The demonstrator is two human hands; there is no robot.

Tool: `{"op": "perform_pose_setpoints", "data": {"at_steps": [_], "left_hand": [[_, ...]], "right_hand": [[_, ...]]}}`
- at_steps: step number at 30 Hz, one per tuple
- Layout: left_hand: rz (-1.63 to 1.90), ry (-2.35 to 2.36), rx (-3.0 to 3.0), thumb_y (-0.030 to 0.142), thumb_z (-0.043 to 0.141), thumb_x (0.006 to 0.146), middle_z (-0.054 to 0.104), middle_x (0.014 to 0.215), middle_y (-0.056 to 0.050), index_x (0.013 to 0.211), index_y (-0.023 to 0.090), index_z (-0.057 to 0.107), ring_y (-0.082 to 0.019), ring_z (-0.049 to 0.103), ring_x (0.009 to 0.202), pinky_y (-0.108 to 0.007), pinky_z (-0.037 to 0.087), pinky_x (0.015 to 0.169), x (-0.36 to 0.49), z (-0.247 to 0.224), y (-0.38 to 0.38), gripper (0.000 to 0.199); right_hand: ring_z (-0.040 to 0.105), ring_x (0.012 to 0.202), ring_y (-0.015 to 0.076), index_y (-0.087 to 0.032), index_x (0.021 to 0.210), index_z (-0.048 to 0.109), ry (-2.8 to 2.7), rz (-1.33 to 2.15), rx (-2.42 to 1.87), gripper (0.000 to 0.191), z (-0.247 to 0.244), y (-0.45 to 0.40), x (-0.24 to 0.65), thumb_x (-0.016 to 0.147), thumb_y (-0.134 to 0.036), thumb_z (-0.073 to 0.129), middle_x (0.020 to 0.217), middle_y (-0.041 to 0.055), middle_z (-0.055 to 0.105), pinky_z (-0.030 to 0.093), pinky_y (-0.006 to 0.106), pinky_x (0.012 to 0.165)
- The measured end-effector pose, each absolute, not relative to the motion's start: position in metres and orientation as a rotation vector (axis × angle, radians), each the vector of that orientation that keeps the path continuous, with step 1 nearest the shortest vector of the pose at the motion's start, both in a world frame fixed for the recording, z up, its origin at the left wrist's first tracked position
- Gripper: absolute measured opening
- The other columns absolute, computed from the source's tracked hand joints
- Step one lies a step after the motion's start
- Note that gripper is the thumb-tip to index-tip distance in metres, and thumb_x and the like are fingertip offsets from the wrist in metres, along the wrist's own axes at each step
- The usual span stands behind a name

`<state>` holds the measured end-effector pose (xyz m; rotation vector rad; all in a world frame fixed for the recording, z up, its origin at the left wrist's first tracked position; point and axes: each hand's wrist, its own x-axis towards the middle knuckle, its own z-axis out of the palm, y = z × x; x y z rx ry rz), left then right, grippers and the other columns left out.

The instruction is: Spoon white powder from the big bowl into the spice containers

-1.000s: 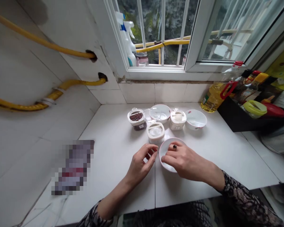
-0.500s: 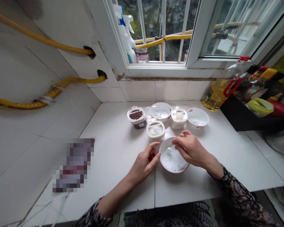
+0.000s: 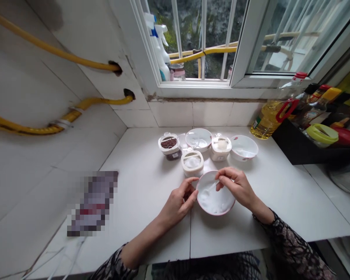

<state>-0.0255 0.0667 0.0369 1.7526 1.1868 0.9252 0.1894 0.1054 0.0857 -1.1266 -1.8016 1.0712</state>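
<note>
A white bowl with a pink rim [image 3: 216, 214] holds white, grainy powder [image 3: 218, 201]. My left hand [image 3: 181, 200] steadies its left side, thumb and forefinger against the rim. Pinched in my right hand [image 3: 236, 186] is a small white spoon [image 3: 212, 187], its tip down in the powder. Just behind the bowl stands an open jar of white powder [image 3: 192, 162]. Farther back are a jar of dark reddish-brown grains [image 3: 169, 147], a jar with pale contents [image 3: 221, 147] and two more white bowls, one at the middle [image 3: 198, 137] and one at the right [image 3: 245, 149].
An oil bottle [image 3: 272, 116] and a black rack [image 3: 291, 146] packed with bottles stand at the back right. A pixelated object [image 3: 95, 202] with white cords lies on the left. Behind the counter is a barred window [image 3: 202, 42]; yellow hoses [image 3: 99, 102] run along the left wall.
My right hand has shifted slightly right and turned, and the spoon's tip has moved a little left and forward in the powder. My left hand stays at the bowl. The view has tilted slightly.
</note>
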Motion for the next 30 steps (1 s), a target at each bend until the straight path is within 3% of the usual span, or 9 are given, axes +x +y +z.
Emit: {"op": "perform_pose_setpoints", "data": {"at_steps": [3, 10, 13, 15, 21, 24, 30], "left_hand": [[0.928, 1.197, 1.781, 0.034, 0.044, 0.095, 0.054, 0.064, 0.005, 0.121, 0.019, 0.049, -0.011, 0.053, 0.053, -0.022, 0.041, 0.051, -0.026, 0.038, 0.066, 0.031], [1.064, 1.161, 2.113, 0.023, 0.047, 0.091, 0.06, 0.082, -0.002, 0.108, 0.019, 0.055, -0.012, 0.058, 0.063, -0.021, 0.047, 0.054, -0.027, 0.038, 0.062, 0.019], [1.013, 1.117, 2.232, 0.02, 0.051, 0.087, 0.058, 0.094, -0.005, 0.11, 0.02, 0.054, -0.013, 0.059, 0.07, -0.023, 0.05, 0.057, -0.028, 0.041, 0.06, 0.023], [0.939, 1.128, 2.234, 0.022, 0.053, 0.085, 0.056, 0.106, -0.007, 0.112, 0.022, 0.054, -0.012, 0.057, 0.07, -0.026, 0.052, 0.061, -0.03, 0.044, 0.061, 0.027], [0.735, 1.054, 2.214, 0.037, 0.073, 0.079, 0.045, 0.131, -0.011, 0.114, 0.023, 0.053, -0.021, 0.061, 0.095, -0.035, 0.056, 0.079, -0.037, 0.051, 0.067, 0.043], [0.691, 1.006, 2.251, 0.038, 0.08, 0.074, 0.043, 0.134, -0.012, 0.119, 0.025, 0.052, -0.028, 0.057, 0.111, -0.043, 0.052, 0.092, -0.039, 0.05, 0.07, 0.054], [0.802, 0.954, 2.228, 0.03, 0.075, 0.081, 0.048, 0.13, -0.011, 0.109, 0.022, 0.056, -0.024, 0.057, 0.111, -0.037, 0.051, 0.093, -0.039, 0.045, 0.074, 0.034]], "right_hand": [[0.06, 0.055, 0.0162, -0.018, 0.075, 0.064, -1.553, 1.264, -1.125, 0.016, 0.085, 0.11, 0.194, 0.081, -0.029, 0.054, 0.054, 0.0009, 0.067, 0.047, 0.03, 0.062], [0.057, 0.05, 0.0146, -0.017, 0.071, 0.066, -1.299, 1.33, -1.105, 0.014, 0.078, 0.124, 0.205, 0.073, -0.03, 0.061, 0.049, -0.0004, 0.064, 0.048, 0.031, 0.063], [0.056, 0.049, 0.0146, -0.018, 0.07, 0.066, -1.248, 1.351, -1.114, 0.014, 0.074, 0.128, 0.206, 0.07, -0.031, 0.063, 0.048, -0.0009, 0.062, 0.047, 0.031, 0.062], [0.056, 0.049, 0.0151, -0.018, 0.069, 0.067, -1.226, 1.376, -1.109, 0.015, 0.071, 0.13, 0.207, 0.069, -0.032, 0.065, 0.048, -0.0008, 0.062, 0.046, 0.031, 0.059], [0.054, 0.05, 0.0137, -0.018, 0.069, 0.069, -1.146, 1.425, -1.091, 0.019, 0.063, 0.135, 0.21, 0.065, -0.036, 0.073, 0.051, -0.0001, 0.061, 0.043, 0.028, 0.052], [0.054, 0.05, 0.0142, -0.019, 0.07, 0.068, -1.182, 1.43, -1.085, 0.021, 0.063, 0.137, 0.212, 0.067, -0.038, 0.074, 0.05, -0.0004, 0.059, 0.043, 0.028, 0.052], [0.053, 0.05, 0.0146, -0.019, 0.07, 0.068, -1.231, 1.408, -1.083, 0.021, 0.065, 0.137, 0.212, 0.067, -0.038, 0.074, 0.051, -0.0005, 0.057, 0.041, 0.029, 0.051]]}}
